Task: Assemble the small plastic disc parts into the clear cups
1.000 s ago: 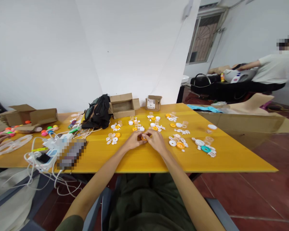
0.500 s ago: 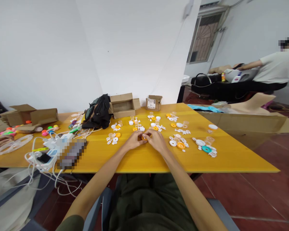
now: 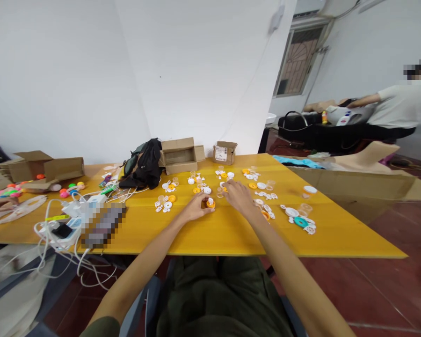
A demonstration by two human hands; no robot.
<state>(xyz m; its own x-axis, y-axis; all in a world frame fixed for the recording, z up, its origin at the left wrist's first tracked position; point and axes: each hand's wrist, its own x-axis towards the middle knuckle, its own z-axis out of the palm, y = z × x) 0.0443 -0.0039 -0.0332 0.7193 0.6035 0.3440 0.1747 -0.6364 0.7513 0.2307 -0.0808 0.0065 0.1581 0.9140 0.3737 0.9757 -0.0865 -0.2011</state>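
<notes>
My left hand (image 3: 197,209) is closed on an orange cap (image 3: 211,205) with a small white piece standing in its middle, low over the table. My right hand (image 3: 237,196) is farther forward, palm down, its fingers loosely curved and open over a group of parts. By its fingertips are a white disc (image 3: 221,184) and a clear cup (image 3: 220,192); the hand hides some of this group. Beyond my left hand lie a white cap (image 3: 206,190) and an orange ring (image 3: 196,190). Right of my right hand, another group has white cut-out pieces (image 3: 269,211).
More groups of parts spread over the yellow table (image 3: 330,238), one with a teal ring (image 3: 301,222). An orange jar with a white lid (image 3: 309,191) stands at the right. A power strip (image 3: 65,236), cables, a backpack (image 3: 145,166) and cardboard boxes (image 3: 178,157) occupy the left and back.
My hands were together around the orange cap. My right hand has left it and moved forward and right to the parts; my left hand keeps the cap, its white piece now visible.
</notes>
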